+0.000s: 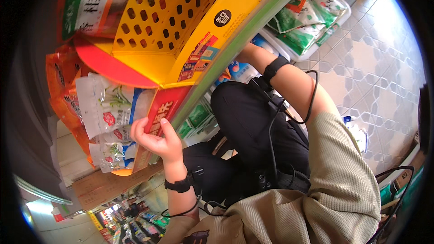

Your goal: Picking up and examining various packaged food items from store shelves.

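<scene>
My left hand (156, 139) is at the front wall of a red and yellow cardboard display box (152, 69), thumb and curled fingers apart, with nothing seen between them. White and blue plastic food packets (106, 105) lie beside its fingers in the box. My right hand (244, 53) reaches under the green-edged shelf (223, 54); its fingers are hidden behind that edge, so what it touches does not show. Near its wrist are blue and white packets (242, 71). Both wrists wear black bands with cables.
A white plastic basket (345, 13) of green and white packets (305, 17) stands on the tiled floor at the upper right. Orange packets (69, 98) and a green and red packet (91, 10) lie at the left. Black cables loop beside my right arm.
</scene>
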Available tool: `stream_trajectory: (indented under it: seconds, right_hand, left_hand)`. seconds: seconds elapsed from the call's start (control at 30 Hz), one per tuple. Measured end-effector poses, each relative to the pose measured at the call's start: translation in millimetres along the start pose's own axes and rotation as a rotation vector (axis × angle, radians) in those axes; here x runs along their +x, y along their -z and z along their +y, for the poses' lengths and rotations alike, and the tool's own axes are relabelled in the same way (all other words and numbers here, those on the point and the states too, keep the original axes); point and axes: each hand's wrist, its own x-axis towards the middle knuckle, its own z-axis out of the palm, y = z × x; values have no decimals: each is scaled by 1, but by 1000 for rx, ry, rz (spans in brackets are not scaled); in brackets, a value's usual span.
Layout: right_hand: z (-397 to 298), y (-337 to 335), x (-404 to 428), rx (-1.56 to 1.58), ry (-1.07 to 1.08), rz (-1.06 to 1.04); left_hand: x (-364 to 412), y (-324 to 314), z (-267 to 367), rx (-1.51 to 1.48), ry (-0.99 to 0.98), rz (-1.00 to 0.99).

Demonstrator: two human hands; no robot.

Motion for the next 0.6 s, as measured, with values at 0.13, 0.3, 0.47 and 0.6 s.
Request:
stream_trajectory:
  seconds: [0.13,0.3,0.47,0.6]
  right_hand:
    - [-62,-20,-68,-374,-109,206]
    - [-117,-13,-144,-729,-79,280]
    - [-159,-81,-215,-1112,-66,270]
    - [-175,-133,-260,-1072,200,160]
  left_hand:
    - [-1,15,4,-26,-1,-19]
    - [-12,30,34,-16,-31,-53]
    - [-51,59,44,-293,127,-92]
    - [-79,94,36,-575,232,-120]
